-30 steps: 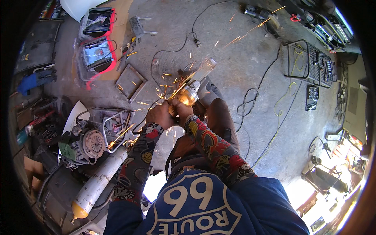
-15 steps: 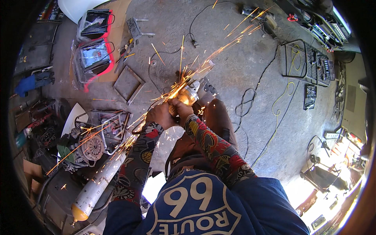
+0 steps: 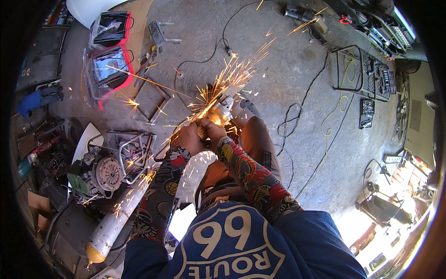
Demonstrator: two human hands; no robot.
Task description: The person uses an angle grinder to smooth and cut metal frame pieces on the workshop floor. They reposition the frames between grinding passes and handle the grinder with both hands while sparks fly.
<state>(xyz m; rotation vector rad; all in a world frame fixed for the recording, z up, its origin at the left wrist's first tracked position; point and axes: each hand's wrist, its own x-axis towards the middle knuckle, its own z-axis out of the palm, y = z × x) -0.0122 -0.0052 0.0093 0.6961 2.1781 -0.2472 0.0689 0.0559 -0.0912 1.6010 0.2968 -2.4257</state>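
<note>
Fingers (image 3: 207, 123) closed around a sparking grinder (image 3: 221, 113)

We grip it with left hand (image 3: 188, 138) and right hand (image 3: 215, 132) close together near the frame's centre. Sparks (image 3: 227, 87) fan toward the upper middle; a pale cylinder (image 3: 116, 214) lies lower left, a black rack (image 3: 377, 78) sits upper right.

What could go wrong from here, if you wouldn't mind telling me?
The bare fingers on the power tool are close to the sparks, so burns seem possible. Sparks appear across the yellow-ended white cylinder, which might be scorched. The looped black cord could perhaps trip someone.
</note>
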